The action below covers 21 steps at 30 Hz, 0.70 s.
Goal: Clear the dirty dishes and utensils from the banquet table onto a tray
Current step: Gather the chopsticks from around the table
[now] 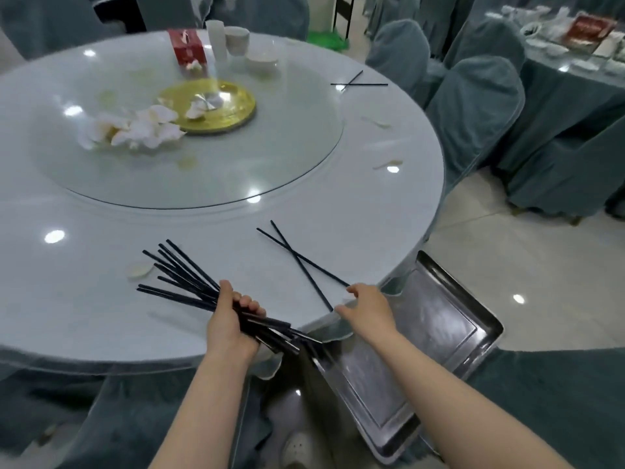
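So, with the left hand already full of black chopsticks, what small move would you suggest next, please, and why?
Probably close the right hand on the crossed pair of thin black chopsticks at the round white table's near edge. Its open fingers hover at their near ends, the left hand grips the black chopstick bundle, and the metal tray lies bare beside it.

Chairs in grey-green covers stand on a pale glossy tiled floor beside a neighbouring draped table.
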{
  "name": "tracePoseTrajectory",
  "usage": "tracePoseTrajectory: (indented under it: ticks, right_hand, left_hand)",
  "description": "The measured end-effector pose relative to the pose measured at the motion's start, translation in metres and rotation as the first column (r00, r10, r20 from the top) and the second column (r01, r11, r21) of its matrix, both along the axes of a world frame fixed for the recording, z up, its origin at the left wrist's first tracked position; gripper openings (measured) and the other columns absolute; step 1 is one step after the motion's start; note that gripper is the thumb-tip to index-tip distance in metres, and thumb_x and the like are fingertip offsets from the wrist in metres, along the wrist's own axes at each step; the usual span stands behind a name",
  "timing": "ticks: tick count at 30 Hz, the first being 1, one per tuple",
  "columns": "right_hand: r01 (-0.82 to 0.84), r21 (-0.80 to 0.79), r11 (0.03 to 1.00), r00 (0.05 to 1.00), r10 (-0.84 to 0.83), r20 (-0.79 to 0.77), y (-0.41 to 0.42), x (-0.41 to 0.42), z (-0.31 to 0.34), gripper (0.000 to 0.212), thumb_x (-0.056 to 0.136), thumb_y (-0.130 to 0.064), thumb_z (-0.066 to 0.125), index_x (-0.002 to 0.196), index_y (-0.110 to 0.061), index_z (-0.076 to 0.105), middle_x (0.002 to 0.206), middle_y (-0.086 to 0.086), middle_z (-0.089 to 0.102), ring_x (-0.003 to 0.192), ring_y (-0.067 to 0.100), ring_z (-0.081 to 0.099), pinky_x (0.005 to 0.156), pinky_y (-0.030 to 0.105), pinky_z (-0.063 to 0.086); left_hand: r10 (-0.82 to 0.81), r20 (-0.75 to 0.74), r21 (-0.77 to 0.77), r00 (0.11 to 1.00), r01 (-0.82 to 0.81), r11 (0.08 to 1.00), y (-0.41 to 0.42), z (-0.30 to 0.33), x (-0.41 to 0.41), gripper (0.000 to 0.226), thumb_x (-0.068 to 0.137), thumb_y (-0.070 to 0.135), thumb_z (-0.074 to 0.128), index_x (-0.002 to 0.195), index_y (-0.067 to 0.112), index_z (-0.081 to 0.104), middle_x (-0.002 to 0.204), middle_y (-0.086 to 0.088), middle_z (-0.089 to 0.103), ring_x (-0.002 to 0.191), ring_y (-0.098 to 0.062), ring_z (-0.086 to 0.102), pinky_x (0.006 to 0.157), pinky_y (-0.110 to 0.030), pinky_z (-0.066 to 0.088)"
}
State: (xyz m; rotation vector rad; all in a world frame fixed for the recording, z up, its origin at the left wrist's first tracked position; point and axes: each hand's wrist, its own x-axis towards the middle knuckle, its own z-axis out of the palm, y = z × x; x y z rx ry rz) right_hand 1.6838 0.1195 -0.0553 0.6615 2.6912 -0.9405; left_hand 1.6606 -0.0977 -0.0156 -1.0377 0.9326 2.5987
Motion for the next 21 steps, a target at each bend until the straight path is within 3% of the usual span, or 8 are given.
tracePoseTrajectory:
  ticks: [5,8,12,15,18,21]
  right_hand:
    - [-0.057,0.181,0.982,0.996,0.042,0.085,-0.014,-0.031,-0.02,0.078,0.082,-0.053,0.066,0.141,-0.011,0.039,0.137,0.012,0.041,0.124,0.03,0.043,0.099,0.036,0.04]
    - [-0.086,0.282,0.955,0.995,0.066,0.08,-0.017,-0.039,-0.03,0.062,0.082,-0.052,0.065,0.127,-0.013,0.049,0.125,0.01,0.048,0.113,0.027,0.046,0.093,0.035,0.041]
    - [-0.101,0.246,0.964,0.991,0.076,0.111,-0.017,-0.047,-0.034,0.025,0.088,-0.036,0.06,0.102,-0.016,0.061,0.105,0.006,0.061,0.097,0.026,0.055,0.081,0.035,0.048]
    - [-0.077,0.134,0.988,0.986,0.055,0.157,-0.017,-0.048,-0.034,0.011,0.09,-0.025,0.057,0.088,-0.014,0.054,0.087,0.003,0.062,0.077,0.021,0.058,0.062,0.031,0.044]
    - [-0.127,0.153,0.98,0.974,0.094,0.208,-0.016,-0.047,-0.031,0.025,0.09,-0.019,0.054,0.067,-0.016,0.044,0.066,0.001,0.05,0.066,0.023,0.051,0.054,0.029,0.037]
    - [-0.162,0.12,0.979,0.959,0.127,0.252,-0.013,-0.043,-0.021,0.034,0.09,-0.017,0.05,0.059,-0.015,0.036,0.057,0.0,0.04,0.056,0.02,0.042,0.047,0.028,0.029]
  left_hand:
    - [0.045,0.025,0.006,0.999,-0.045,0.999,-0.013,-0.009,-0.004,0.04,0.093,0.046,0.055,0.065,0.019,0.046,0.048,0.006,0.048,0.042,-0.009,0.049,0.058,-0.023,0.041]
    - [0.065,0.033,-0.016,0.997,-0.065,0.998,-0.023,-0.012,-0.002,0.04,0.094,0.045,0.054,0.065,0.019,0.045,0.048,0.006,0.047,0.043,-0.009,0.049,0.058,-0.024,0.04]
    - [0.081,0.038,-0.044,0.996,-0.079,0.996,-0.033,-0.015,0.0,0.04,0.095,0.043,0.052,0.065,0.019,0.044,0.047,0.006,0.047,0.041,-0.009,0.049,0.059,-0.024,0.039]
    - [0.081,0.025,-0.055,0.996,-0.08,0.995,-0.034,-0.016,0.001,0.04,0.096,0.042,0.051,0.066,0.018,0.043,0.047,0.005,0.047,0.041,-0.01,0.05,0.06,-0.025,0.04]
    - [0.058,0.024,-0.054,0.998,-0.057,0.997,-0.033,-0.015,0.004,0.04,0.096,0.042,0.052,0.066,0.017,0.045,0.048,0.005,0.048,0.043,-0.01,0.052,0.06,-0.026,0.041]
    - [0.046,0.016,-0.056,0.999,-0.045,0.997,-0.03,-0.012,0.007,0.039,0.095,0.042,0.053,0.066,0.017,0.046,0.049,0.004,0.05,0.043,-0.01,0.054,0.06,-0.026,0.041]
